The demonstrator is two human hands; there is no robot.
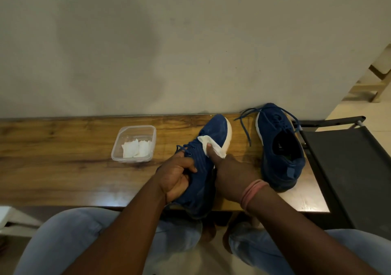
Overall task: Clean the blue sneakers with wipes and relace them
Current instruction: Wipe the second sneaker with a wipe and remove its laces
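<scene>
The wooden tabletop runs along a plain wall and serves as the reference surface. The clear plastic container stands on it, left of the held sneaker and well apart from it. Folded white wipes lie inside the container, against its near right corner.

The left hand sits just right of the container, at the near edge of the tabletop. Its fingers are curled round the heel and collar section of the held sneaker, gripping it. The sneaker points away from the person, toe toward the wall, tilted onto its side so that the white sole edge faces right. Its heel overhangs the near edge of the tabletop. Blue laces remain threaded through the eyelets on the upper.

The right hand is immediately right of the held sneaker. Its thumb is extended and presses a white wipe against the blue upper, close to the white sole. The remaining fingers are hidden behind the shoe, so their position cannot be told. A pink band circles the right wrist.

The second sneaker rests upright on the tabletop, right of the held sneaker, toe toward the wall. Its loose lace trails across the tabletop between the two shoes. A dark chair stands beyond the right end of the tabletop.
</scene>
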